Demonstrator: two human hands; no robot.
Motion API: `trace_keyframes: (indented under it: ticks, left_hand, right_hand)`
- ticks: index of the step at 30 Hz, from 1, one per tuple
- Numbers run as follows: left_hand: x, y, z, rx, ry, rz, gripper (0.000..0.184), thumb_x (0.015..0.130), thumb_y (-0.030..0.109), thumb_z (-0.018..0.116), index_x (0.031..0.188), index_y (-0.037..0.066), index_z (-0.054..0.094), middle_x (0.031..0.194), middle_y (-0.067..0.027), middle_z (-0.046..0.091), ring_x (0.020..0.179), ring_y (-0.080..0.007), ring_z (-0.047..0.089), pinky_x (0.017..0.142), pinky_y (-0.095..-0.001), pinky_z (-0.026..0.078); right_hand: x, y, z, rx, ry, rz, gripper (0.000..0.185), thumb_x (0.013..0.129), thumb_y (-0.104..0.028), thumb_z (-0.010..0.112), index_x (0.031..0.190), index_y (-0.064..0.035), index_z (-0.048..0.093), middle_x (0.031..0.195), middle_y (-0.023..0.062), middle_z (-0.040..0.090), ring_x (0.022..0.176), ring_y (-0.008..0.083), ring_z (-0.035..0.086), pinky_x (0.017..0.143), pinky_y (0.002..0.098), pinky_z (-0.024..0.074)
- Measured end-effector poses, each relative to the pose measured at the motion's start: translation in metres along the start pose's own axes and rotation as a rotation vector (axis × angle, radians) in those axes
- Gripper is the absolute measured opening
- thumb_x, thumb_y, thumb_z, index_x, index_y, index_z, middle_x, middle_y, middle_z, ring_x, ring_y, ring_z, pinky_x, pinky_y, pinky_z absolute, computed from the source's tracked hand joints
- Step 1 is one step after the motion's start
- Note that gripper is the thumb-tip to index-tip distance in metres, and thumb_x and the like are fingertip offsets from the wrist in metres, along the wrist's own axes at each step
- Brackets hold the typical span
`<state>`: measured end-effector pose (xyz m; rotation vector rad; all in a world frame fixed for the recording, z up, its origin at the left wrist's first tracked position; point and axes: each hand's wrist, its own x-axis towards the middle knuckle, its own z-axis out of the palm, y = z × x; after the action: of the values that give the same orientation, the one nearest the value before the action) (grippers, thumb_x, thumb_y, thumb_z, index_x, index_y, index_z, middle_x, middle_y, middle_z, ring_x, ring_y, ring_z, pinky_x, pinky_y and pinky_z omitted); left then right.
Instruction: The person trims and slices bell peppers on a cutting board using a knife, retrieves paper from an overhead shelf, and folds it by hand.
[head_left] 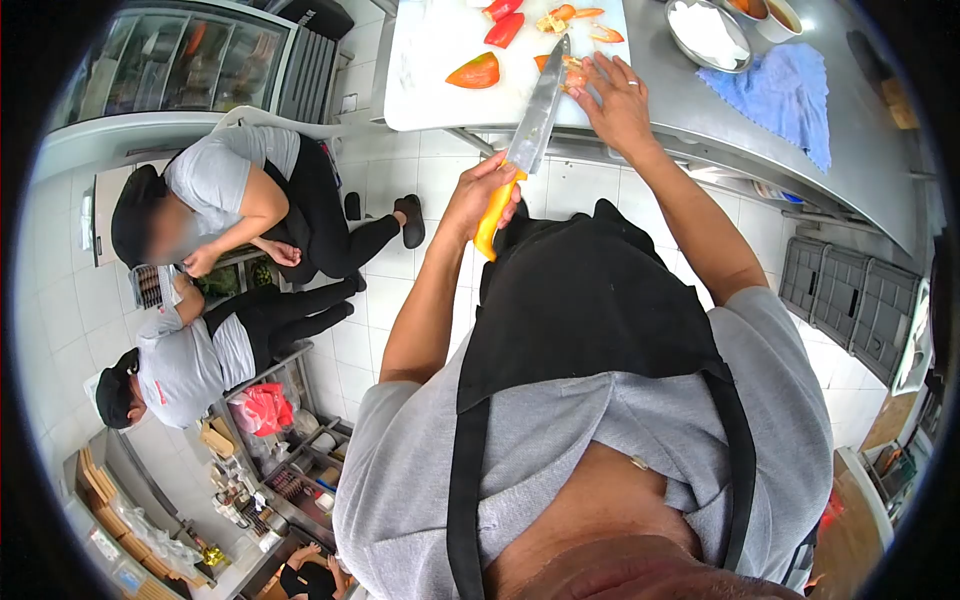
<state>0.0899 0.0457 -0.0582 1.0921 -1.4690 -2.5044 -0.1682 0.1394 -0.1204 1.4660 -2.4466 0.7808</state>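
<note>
My left hand (484, 198) is closed round the yellow handle of a kitchen knife (541, 112). The long blade points away from me, its tip over the white cutting board (430, 105). At the blade's right side, my right hand (615, 104) has its thumb and fingertips against a bell pepper piece (574, 73); the blade and fingers partly hide it. An orange-red pepper piece (473, 71) lies left of the knife, with a red pepper piece (505, 30) farther back. Seedy pepper trimmings (556, 20) and a thin pepper strip (605, 34) lie near the back right.
Right of the board, a metal bowl (708, 34) with white contents and a blue cloth (775, 95) sit on a steel counter (850, 140). Two people are at the left, one seated (235, 190), one farther off (190, 370). Grey folded crates (850, 300) stand at the right.
</note>
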Motion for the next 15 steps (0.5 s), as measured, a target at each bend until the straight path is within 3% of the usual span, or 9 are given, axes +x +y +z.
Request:
trace_keyframes:
  ticks: [8,11,15]
  left_hand:
    - [0.004,-0.003,0.008,-0.017,-0.018,0.022,0.057,0.096,0.02,0.056,0.146,0.003,0.035,0.071,-0.0084,0.058,0.046,-0.0137,0.05,0.038,-0.0262,0.04]
    - [0.016,0.003,0.011,-0.013,0.012,0.037,0.05,0.096,0.019,0.058,0.142,0.004,0.044,0.068,-0.0071,0.057,0.044,-0.0139,0.05,0.037,-0.0272,0.04]
    - [0.012,-0.002,0.015,-0.016,0.047,0.045,0.051,0.096,0.019,0.058,0.142,0.004,0.044,0.068,-0.0068,0.058,0.044,-0.0136,0.05,0.037,-0.0273,0.04]
  right_hand:
    - [0.0,0.001,-0.001,0.021,0.001,0.005,0.055,0.094,-0.048,0.054,0.136,-0.0132,0.056,0.147,0.0097,0.046,0.138,0.0313,0.035,0.112,0.0503,0.0235]
    - [-0.002,0.0,0.001,0.037,0.012,-0.001,0.055,0.094,-0.049,0.054,0.137,-0.0138,0.056,0.147,0.0094,0.045,0.138,0.0312,0.035,0.111,0.0513,0.0241]
    - [-0.001,-0.001,0.0,0.047,-0.008,0.01,0.055,0.094,-0.049,0.055,0.137,-0.0145,0.056,0.147,0.0092,0.045,0.139,0.031,0.035,0.111,0.0508,0.0242]
